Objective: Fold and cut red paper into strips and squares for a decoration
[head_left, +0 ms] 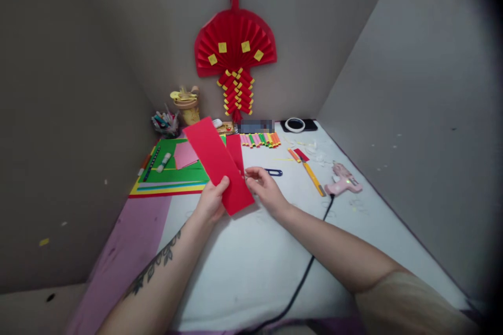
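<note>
My left hand (214, 200) grips a long red paper strip (218, 165) near its lower end, thumb across the front and fingers behind. The strip is tilted, its upper end leaning left above the table. My right hand (266, 191) is at the strip's lower right edge, fingers curled and thumb close to the index finger. Whatever is between those fingertips is too small to make out. Behind the strip shows another red paper piece (234, 147). Just beyond my right hand, a dark blue looped handle (275, 172) lies on the table, its other end hidden.
Coloured paper sheets (168, 147) lie at left with a glue stick (163, 162). Small paper rolls (261, 140) line the back. At right are a yellow cutter (313, 178) and a pink glue gun (343, 180) with a black cord. A red fan decoration (236, 36) hangs behind.
</note>
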`<state>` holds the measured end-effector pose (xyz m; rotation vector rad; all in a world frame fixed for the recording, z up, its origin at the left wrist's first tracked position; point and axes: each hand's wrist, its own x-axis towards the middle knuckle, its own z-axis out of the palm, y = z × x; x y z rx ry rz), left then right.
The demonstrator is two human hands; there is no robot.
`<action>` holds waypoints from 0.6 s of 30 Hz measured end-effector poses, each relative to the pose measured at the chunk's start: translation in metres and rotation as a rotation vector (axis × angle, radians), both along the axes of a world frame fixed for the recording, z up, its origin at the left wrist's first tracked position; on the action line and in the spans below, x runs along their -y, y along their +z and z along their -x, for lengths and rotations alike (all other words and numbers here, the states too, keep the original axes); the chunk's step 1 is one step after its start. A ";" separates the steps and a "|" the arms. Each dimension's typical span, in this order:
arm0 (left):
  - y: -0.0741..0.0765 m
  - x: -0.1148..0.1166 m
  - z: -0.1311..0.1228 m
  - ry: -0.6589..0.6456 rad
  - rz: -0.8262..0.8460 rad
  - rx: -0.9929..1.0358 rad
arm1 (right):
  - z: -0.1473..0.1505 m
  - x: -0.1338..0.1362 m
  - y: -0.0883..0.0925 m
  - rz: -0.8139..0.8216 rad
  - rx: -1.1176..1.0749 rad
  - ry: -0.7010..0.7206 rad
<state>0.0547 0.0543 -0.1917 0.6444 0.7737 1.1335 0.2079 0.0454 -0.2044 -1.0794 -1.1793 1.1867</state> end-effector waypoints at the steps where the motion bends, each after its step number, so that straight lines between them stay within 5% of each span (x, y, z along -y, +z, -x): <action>1: 0.000 0.003 0.000 -0.070 0.013 -0.033 | -0.003 -0.002 0.003 0.000 -0.011 0.037; 5: 0.001 0.012 -0.001 -0.327 0.068 -0.150 | -0.005 -0.006 0.011 0.076 -0.111 0.143; 10: 0.002 0.008 0.005 -0.458 0.055 -0.217 | -0.004 -0.011 0.016 0.183 -0.319 -0.089; 12: 0.000 0.003 0.006 -0.405 0.039 -0.250 | -0.006 -0.016 0.018 0.199 -0.408 -0.205; 18: -0.007 0.002 -0.009 0.017 0.021 -0.048 | -0.012 -0.029 0.014 0.205 -0.491 -0.373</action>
